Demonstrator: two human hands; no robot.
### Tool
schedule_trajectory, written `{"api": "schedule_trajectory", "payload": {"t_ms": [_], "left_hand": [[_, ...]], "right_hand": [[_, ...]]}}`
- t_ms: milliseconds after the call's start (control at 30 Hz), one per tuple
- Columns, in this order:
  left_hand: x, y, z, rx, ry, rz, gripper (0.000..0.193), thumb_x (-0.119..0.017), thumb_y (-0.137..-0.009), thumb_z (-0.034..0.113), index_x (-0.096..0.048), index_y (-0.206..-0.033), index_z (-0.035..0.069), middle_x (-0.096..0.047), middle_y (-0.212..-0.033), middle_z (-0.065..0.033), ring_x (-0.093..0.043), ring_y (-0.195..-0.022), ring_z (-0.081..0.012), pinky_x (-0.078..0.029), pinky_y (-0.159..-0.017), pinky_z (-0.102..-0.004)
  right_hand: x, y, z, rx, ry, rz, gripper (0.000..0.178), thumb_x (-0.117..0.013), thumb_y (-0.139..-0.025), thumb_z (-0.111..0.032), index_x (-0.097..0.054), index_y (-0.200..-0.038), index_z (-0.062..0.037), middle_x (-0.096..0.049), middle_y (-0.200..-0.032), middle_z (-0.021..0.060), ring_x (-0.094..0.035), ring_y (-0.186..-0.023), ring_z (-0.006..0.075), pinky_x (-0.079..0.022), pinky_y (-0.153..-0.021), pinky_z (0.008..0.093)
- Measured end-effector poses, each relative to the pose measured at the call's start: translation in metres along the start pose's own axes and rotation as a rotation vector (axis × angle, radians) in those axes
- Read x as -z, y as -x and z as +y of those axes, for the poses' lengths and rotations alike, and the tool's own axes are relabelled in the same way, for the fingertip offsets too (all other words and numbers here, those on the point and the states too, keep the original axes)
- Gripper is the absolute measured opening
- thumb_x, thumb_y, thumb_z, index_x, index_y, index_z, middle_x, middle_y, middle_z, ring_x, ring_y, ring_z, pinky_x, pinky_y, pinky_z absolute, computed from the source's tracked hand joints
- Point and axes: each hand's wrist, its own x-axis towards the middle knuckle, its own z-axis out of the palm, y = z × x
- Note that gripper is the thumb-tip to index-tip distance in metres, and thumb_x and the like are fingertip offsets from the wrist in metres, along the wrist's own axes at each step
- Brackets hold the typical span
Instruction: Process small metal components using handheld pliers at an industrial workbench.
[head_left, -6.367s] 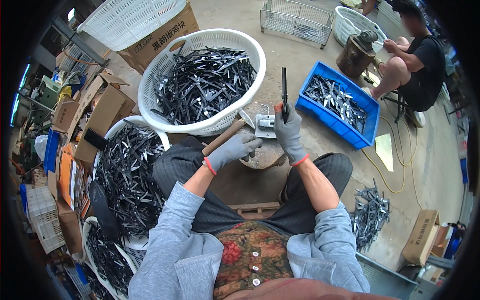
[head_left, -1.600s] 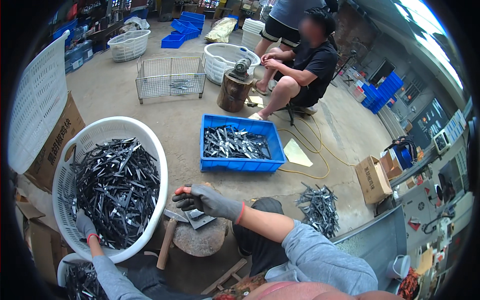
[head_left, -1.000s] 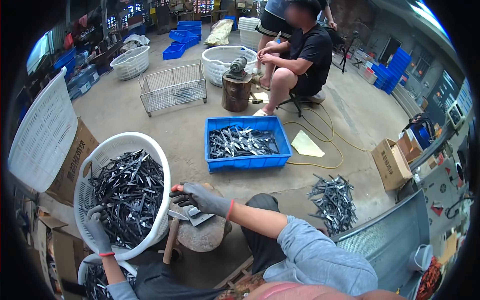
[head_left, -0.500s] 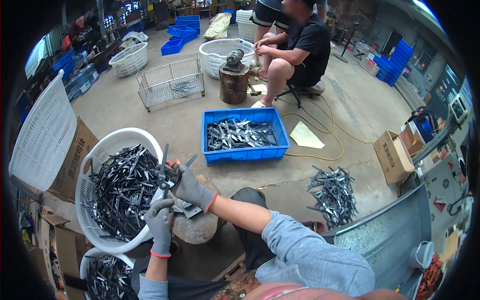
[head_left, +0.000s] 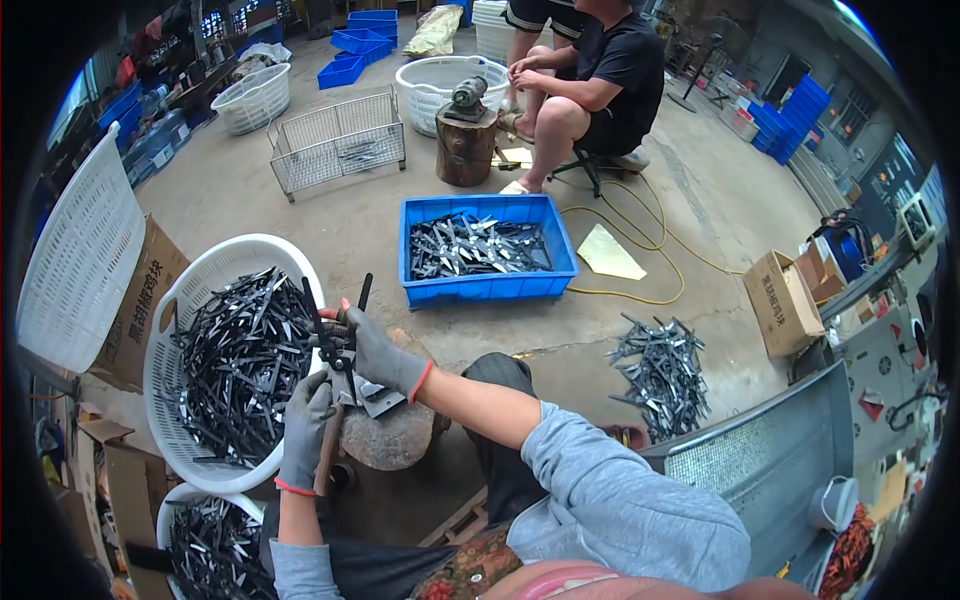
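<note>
Both my hands wear grey gloves with red cuffs and meet over the stump. Between them is a pair of shears point(head_left: 341, 380), its dark arms spread apart and pointing away from me. My right hand point(head_left: 378, 352) is closed round its middle from the right. My left hand point(head_left: 308, 415) pinches its near end, by the bright blades. A wooden handle point(head_left: 328, 450) runs beside my left wrist; its far end is hidden, and I cannot tell whether that hand touches it. Metal plates point(head_left: 378, 398) lie on the round stump top point(head_left: 390, 440) below.
A white basket point(head_left: 160, 400) heaped with dark blades stands left, a smaller one point(head_left: 170, 505) nearer. Ahead is a blue crate point(head_left: 490, 290) of similar parts. A loose pile point(head_left: 660, 375) lies right. Beyond, a person point(head_left: 610, 80) sits near a wire basket point(head_left: 335, 150) and yellow hose point(head_left: 655, 245).
The shears have turned, and their arms now stand wider apart. My left hand has shifted slightly left and up, uncovering the wooden handle. The whole view has tilted slightly.
</note>
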Motion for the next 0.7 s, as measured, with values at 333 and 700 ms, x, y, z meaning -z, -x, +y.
{"api": "schedule_trajectory", "payload": {"t_ms": [333,700], "left_hand": [[-0.015,0.014,0.013,0.032,0.209,-0.334,0.025,-0.052,-0.088,0.019,-0.06,-0.096,-0.003,-0.064,-0.081,-0.0083,-0.061,-0.075,-0.0157,-0.047,-0.068,-0.027],[0.014,-0.002,0.035,-1.033,-1.152,0.194,0.03,-0.055,-0.071,0.012,-0.061,-0.1,0.009,-0.061,-0.103,-0.0089,-0.054,-0.102,-0.0312,-0.038,-0.089,-0.0438]], "right_hand": [[-0.02,0.04,-0.013,0.167,0.682,-0.439,0.047,-0.041,-0.093,-0.039,-0.046,-0.123,-0.0031,-0.052,-0.117,0.0087,-0.046,-0.111,0.016,-0.036,-0.094,0.0299],[0.02,0.047,-0.038,-0.27,0.89,-0.381,0.053,-0.037,-0.091,-0.048,-0.054,-0.11,-0.0018,-0.059,-0.096,0.0089,-0.059,-0.078,0.0133,-0.049,-0.067,0.0265]]}}
